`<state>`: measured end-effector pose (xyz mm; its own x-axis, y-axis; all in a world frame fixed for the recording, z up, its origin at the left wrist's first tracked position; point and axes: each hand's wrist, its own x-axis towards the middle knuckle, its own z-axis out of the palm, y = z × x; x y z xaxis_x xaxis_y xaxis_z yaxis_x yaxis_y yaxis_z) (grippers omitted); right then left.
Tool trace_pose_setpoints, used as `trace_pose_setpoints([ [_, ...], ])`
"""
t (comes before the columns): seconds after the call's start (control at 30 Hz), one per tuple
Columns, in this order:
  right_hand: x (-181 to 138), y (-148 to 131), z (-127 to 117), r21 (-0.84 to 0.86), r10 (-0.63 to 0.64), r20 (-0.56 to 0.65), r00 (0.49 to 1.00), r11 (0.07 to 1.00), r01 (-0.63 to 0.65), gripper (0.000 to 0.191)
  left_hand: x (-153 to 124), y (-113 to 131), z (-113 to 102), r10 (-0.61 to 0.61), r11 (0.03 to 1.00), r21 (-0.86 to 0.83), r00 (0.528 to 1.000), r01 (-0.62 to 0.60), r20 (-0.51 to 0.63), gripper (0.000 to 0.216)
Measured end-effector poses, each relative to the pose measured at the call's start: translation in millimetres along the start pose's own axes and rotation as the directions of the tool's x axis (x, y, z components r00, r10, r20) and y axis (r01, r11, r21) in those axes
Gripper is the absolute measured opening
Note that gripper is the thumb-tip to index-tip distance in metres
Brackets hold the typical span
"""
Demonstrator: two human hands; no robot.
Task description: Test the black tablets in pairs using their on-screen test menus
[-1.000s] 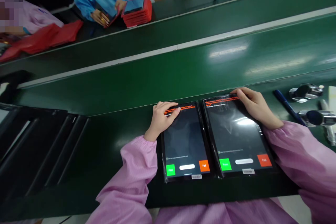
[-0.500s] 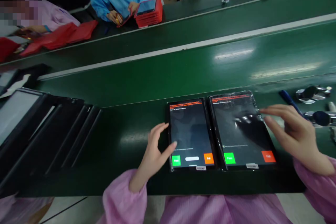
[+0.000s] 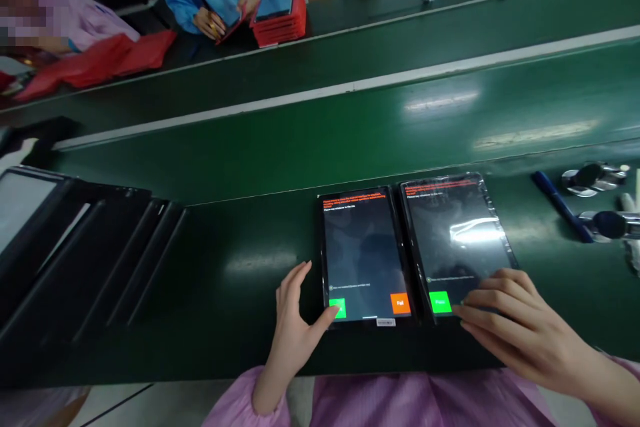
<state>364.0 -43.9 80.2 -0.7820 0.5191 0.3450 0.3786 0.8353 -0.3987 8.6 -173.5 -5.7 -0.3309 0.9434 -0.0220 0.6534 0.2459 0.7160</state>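
Two tablets (image 3: 364, 253) (image 3: 457, 240), perhaps five red cases (image 3: 280, 17), one pen (image 3: 560, 205).

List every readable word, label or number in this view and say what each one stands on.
"Fail": white on the orange button of the left tablet.
"Pass", faint: the green button of the right tablet, by the right hand.
Left tablet's green button: covered by the left hand thumb.
Red and white lines atop both screens, and the white sticker: too small to read.
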Motion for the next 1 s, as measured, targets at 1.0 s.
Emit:
trace_pose_setpoints([
  [1.0,87,87,10,-0.249,0.162,0.018,0.987,0.956,-0.152,0.040,135,43,-17,0.425,0.816,0.394,0.901,-0.423,0.085,0.032],
])
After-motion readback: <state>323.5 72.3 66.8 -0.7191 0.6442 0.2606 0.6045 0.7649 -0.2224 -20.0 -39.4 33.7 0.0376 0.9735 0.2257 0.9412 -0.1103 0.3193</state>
